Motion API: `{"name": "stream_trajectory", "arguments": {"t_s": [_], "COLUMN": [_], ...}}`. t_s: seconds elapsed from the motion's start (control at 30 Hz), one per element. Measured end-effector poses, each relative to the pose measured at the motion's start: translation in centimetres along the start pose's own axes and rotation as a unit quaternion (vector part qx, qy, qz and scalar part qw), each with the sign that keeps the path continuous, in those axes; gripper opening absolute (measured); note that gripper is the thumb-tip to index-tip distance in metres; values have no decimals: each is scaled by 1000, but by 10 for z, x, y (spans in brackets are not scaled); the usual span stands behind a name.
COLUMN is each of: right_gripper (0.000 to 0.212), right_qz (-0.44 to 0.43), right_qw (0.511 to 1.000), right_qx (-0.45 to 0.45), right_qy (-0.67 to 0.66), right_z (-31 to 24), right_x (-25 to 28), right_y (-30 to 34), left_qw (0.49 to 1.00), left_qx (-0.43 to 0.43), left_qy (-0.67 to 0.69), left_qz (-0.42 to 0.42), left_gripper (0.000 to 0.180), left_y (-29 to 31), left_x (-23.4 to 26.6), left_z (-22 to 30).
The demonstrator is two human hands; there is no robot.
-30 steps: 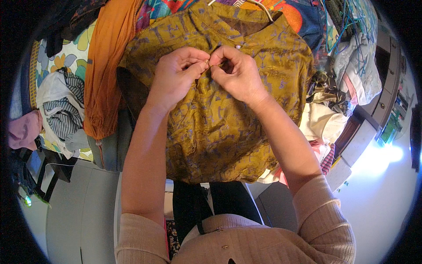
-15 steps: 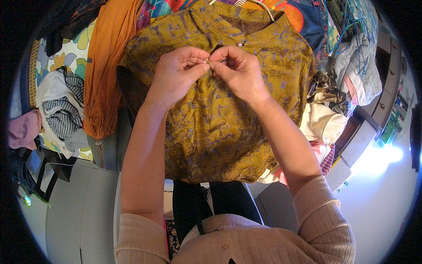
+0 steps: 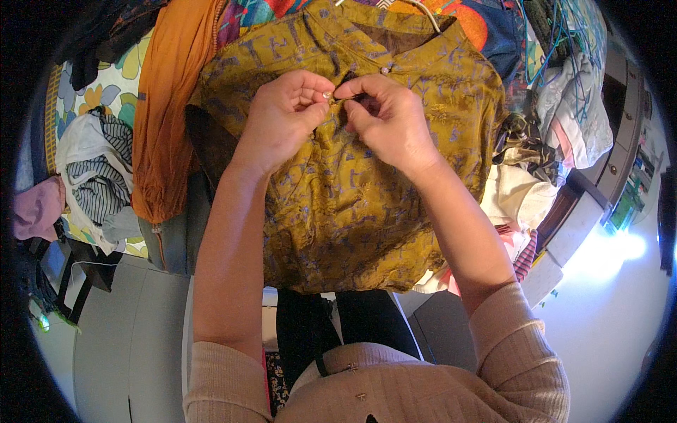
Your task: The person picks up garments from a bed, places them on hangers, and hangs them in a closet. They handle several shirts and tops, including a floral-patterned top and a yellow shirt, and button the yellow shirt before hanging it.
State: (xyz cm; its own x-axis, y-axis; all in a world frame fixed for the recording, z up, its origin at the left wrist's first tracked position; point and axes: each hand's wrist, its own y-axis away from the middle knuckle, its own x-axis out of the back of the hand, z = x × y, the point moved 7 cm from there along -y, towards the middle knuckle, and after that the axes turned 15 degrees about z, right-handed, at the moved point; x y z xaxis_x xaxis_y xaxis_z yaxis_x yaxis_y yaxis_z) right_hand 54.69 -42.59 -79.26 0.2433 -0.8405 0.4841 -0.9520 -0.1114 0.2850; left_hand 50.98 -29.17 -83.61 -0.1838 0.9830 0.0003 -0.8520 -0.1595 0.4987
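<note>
A mustard-gold blouse (image 3: 367, 204) with a bluish woven pattern lies spread out in front of me, its collar away from me. My left hand (image 3: 285, 120) pinches a small shiny button (image 3: 326, 95) between thumb and forefinger at the blouse's front opening. Right beside it, my right hand (image 3: 391, 123) is closed on the edge of the blouse's front; its fingertips partly cover the fabric there. A second pearly button (image 3: 386, 70) shows higher up, near the neckline. The pale hanger (image 3: 427, 13) sticks out of the collar.
To the left hangs an orange garment (image 3: 169, 120), beside a white and striped bundle (image 3: 102, 166) and a pink cloth (image 3: 41, 208). On the right are cream clothes (image 3: 518, 194), a grey garment (image 3: 582, 106) and blue cords (image 3: 557, 42). Drawers (image 3: 612, 169) stand beyond.
My fingertips have drawn slightly apart, and the button now shows more clearly at the left fingertips. My right thumb has shifted a little downward and right. The blouse stays in place.
</note>
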Motion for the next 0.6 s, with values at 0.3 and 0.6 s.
{"name": "stream_trajectory", "arguments": {"t_s": [0.3, 0.6], "right_gripper": [9, 10], "right_qz": [35, 48], "right_qw": [989, 954], "right_qx": [124, 234], "right_qy": [72, 182], "right_z": [-18, -34], "right_x": [0, -4], "right_y": [2, 3], "left_qw": [1000, 1000], "left_qx": [0, -5], "left_qy": [29, 17], "left_qz": [-8, -15], "left_gripper": [21, 19], "left_y": [0, -1], "left_x": [1, -2], "left_z": [-3, -3]}}
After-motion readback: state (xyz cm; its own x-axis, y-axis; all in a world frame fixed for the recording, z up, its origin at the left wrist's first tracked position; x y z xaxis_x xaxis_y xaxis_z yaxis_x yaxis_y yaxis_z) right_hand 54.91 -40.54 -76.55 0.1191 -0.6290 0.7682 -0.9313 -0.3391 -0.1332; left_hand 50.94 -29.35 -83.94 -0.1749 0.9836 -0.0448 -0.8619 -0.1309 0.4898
